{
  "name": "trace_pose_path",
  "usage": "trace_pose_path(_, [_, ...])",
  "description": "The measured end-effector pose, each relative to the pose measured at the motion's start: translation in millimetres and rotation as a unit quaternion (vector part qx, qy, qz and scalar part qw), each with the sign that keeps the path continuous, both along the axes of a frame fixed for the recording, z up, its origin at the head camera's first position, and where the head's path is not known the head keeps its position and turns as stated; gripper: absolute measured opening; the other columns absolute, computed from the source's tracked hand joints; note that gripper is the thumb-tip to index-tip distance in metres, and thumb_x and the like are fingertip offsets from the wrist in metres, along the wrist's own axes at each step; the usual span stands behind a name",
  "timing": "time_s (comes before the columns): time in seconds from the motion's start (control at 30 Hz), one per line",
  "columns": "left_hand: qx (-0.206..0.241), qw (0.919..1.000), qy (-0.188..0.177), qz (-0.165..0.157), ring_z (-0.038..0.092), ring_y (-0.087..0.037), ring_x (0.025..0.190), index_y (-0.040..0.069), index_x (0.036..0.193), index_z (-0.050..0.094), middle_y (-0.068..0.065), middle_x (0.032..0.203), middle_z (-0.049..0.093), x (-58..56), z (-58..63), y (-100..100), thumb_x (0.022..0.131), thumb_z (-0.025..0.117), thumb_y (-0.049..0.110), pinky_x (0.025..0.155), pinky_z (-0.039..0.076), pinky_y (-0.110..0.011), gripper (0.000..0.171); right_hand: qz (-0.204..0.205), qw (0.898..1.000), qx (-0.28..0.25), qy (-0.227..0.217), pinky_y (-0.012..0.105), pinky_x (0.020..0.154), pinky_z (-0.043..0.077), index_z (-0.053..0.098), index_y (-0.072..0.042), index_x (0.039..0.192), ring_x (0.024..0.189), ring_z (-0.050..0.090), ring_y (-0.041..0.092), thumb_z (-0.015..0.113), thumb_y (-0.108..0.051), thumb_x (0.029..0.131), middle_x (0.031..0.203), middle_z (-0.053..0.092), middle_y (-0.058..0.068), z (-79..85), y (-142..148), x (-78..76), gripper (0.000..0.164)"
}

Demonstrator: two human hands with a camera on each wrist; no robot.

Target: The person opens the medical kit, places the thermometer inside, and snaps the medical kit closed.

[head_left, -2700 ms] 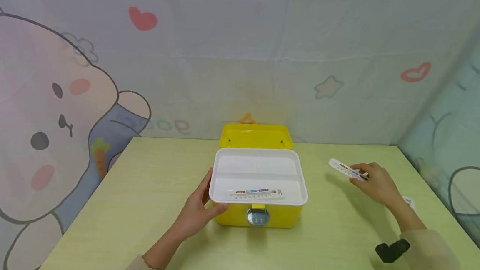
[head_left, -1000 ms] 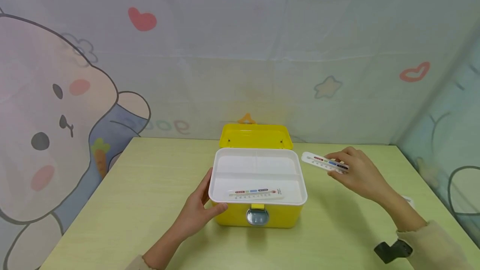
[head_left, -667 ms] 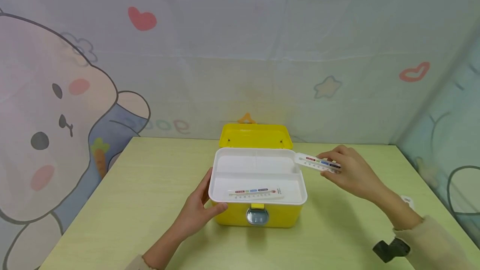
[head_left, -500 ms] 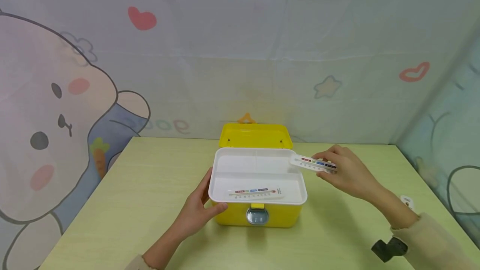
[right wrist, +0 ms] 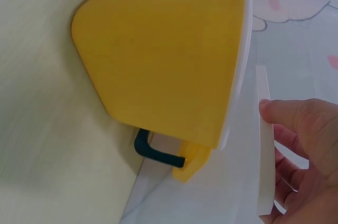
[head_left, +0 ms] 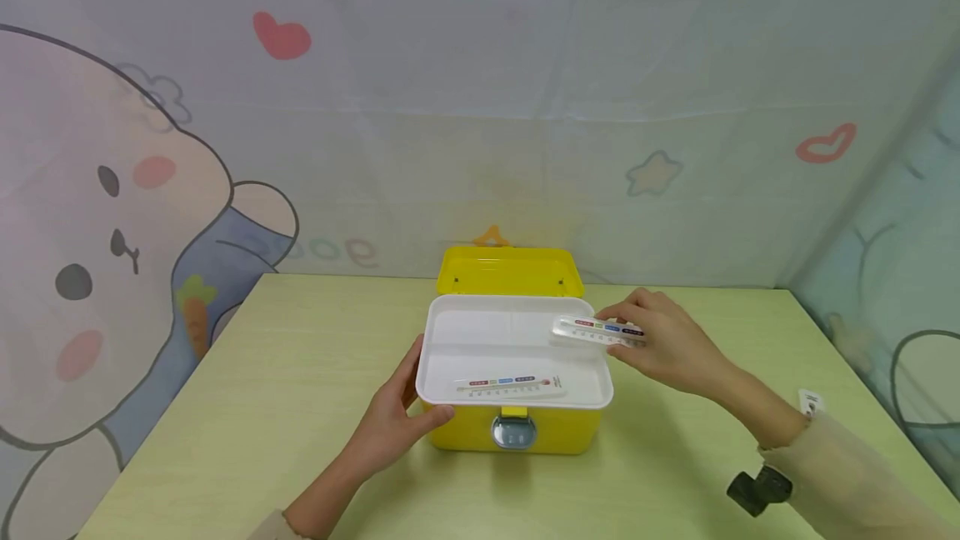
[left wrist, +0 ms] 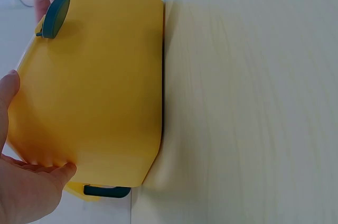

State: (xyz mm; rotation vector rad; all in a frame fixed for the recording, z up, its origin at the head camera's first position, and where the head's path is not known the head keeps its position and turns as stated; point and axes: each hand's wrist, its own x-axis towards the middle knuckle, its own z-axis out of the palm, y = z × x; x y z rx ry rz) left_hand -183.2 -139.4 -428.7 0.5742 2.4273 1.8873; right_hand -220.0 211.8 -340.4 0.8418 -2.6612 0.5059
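A yellow storage box (head_left: 566, 433) stands on the table with its lid (head_left: 510, 269) tipped back. A white divided tray (head_left: 472, 327) fills its top. My left hand (head_left: 392, 423) grips the box's left front corner, thumb on the front face, fingers along the side. My right hand (head_left: 671, 344) pinches the right end of a flat white thermometer (head_left: 588, 332) with coloured labels, held over the tray's back right part. In the right wrist view this thermometer (right wrist: 266, 166) shows edge-on, apart from the box. Another similar thermometer (head_left: 506, 387) lies in the tray's front compartment.
A small white object with a dark mark (head_left: 810, 401) lies at the table's right, partly behind the right forearm. A grey latch (head_left: 513, 432) hangs on the box's front, and a dark green handle (right wrist: 158, 155) sticks out at its back. A printed cloth (head_left: 450, 107) hangs behind the table.
My right hand has carried the thermometer leftward from the table's right side, over the tray's right rim. The left hand keeps its hold on the box.
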Motion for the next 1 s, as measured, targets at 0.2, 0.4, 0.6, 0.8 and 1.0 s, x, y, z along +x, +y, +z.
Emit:
trace_pose_path(0.2, [-0.001,1.0,-0.001,0.0,0.035,-0.021,0.133,0.024,0.149,0.01,0.001,0.15,0.026,0.6,0.2,0,0.08,0.072,0.02,0.107,0.03,-0.043,0.093,0.01,1.0,0.008,-0.019,0.03,0.069,0.043,0.068,-0.015,0.105,0.085,0.047,0.016,0.076,-0.017,0.076,0.094,0.057,0.0,1.8,-12,1.6,0.03])
trace_pose_path(0.4, [-0.001,1.0,-0.005,0.002,0.035,-0.021,0.133,0.025,0.149,0.01,0.001,0.15,0.026,0.7,0.5,0,0.08,0.072,0.019,0.107,0.03,-0.044,0.093,0.014,0.999,0.008,-0.04,0.028,0.069,0.043,0.068,-0.017,0.104,0.085,0.047,0.015,0.075,-0.018,0.077,0.093,0.056,-0.002,3.2,-21,1.5,0.028])
trace_pose_path(0.6, [-0.001,1.0,-0.005,0.001,0.035,-0.021,0.133,0.025,0.149,0.01,0.001,0.15,0.026,0.5,0.3,0,0.08,0.072,0.019,0.107,0.029,-0.044,0.093,0.018,0.998,0.009,-0.061,0.027,0.07,0.044,0.067,-0.019,0.104,0.085,0.047,0.014,0.075,-0.021,0.077,0.095,0.056,-0.003,3.4,-29,1.1,0.029])
trace_pose_path(0.8, [0.001,1.0,-0.004,0.001,0.034,-0.021,0.133,0.025,0.149,0.011,0.001,0.15,0.025,0.1,-0.6,1,0.08,0.072,0.019,0.108,0.029,-0.044,0.093,0.028,0.997,0.011,-0.066,0.027,0.07,0.044,0.066,-0.02,0.104,0.085,0.047,0.014,0.075,-0.021,0.077,0.095,0.056,-0.003,4.9,-37,0.8,0.029])
trace_pose_path(1.0, [0.0,1.0,-0.007,0.006,0.035,-0.021,0.133,0.026,0.149,0.011,0.001,0.15,0.026,-0.1,0.0,0,0.079,0.073,0.019,0.107,0.029,-0.045,0.093,0.041,0.997,0.021,-0.063,0.027,0.071,0.043,0.066,-0.02,0.105,0.084,0.047,0.014,0.074,-0.022,0.078,0.096,0.057,-0.002,7.2,-45,-0.2,0.028])
